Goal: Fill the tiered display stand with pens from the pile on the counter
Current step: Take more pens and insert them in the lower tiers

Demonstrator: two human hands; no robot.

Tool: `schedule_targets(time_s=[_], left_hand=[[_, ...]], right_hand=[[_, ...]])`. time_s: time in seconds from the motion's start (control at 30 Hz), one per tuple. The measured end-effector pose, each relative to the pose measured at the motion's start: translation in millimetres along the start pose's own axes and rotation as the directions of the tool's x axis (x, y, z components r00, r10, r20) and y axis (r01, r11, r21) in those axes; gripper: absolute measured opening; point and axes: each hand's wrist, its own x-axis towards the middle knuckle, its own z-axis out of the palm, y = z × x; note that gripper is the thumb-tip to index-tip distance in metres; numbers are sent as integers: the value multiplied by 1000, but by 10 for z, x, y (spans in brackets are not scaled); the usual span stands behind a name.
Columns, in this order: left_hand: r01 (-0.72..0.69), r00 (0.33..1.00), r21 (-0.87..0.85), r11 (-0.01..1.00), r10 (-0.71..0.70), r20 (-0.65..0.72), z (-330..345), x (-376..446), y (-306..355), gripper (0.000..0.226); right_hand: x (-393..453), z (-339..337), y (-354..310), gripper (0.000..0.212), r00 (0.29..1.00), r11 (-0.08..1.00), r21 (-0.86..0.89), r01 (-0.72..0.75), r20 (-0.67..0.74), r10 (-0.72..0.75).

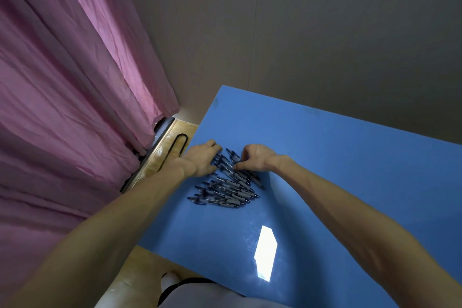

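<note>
Nearest the camera, two bare forearms reach out over the near edge of the blue surface (325, 147). The left hand (202, 157) lies palm down on the far left end of the pile of pens (226, 186), fingers curled over several barrels; whether it has closed on any of them cannot be told, since the fingertips are hidden. The right hand (255, 157) arches over the far end of the same pile, thumb and fingers drawn together on a pen or two, though the contact itself is too small to make out.

Outward from the hands, the pile fans toward the camera in a loose heap of dark blue, grey-gripped pens, most lying roughly parallel, all on the surface near its left edge. Past that edge hangs a pink curtain (62, 82), with a strip of wooden floor (172, 142) below it.

No tiered display stand shows anywhere, so none of it can be judged filled. The step in hand looks like gathering a bunch from the pile. The next move would call for closing both hands on a manageable handful, tips aligned, lifting it clear without scattering the rest, and turning toward wherever the stand sits.
</note>
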Motion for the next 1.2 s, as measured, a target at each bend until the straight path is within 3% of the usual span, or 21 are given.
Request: schedule_targets(time_s=[0.23,0.37,0.67,0.87,1.03,1.2], left_hand=[[-29,999,-90,996,31,22,-22,-138,-84,76],[-47,998,-48,998,49,44,3,-156,-120,85],[-30,999,19,999,31,-29,23,-17,-4,68],[150,982,9,989,-148,-120,60,59,181,60],[268,955,-78,960,-276,-110,41,134,290,45],[333,939,-110,936,-340,-55,75,218,437,59]], right_hand=[[20,-6,-131,48,999,993,-116,12,-47,-18],[-2,-12,-211,42,999,982,-187,0,-47,-9],[-86,-3,-204,44,988,974,-190,-125,-110,105],[-121,31,-159,48,957,962,-109,-251,-179,229],[-125,51,-133,49,932,947,-59,-314,-207,296],[-122,73,-57,39,945,966,-19,-257,-213,248]])
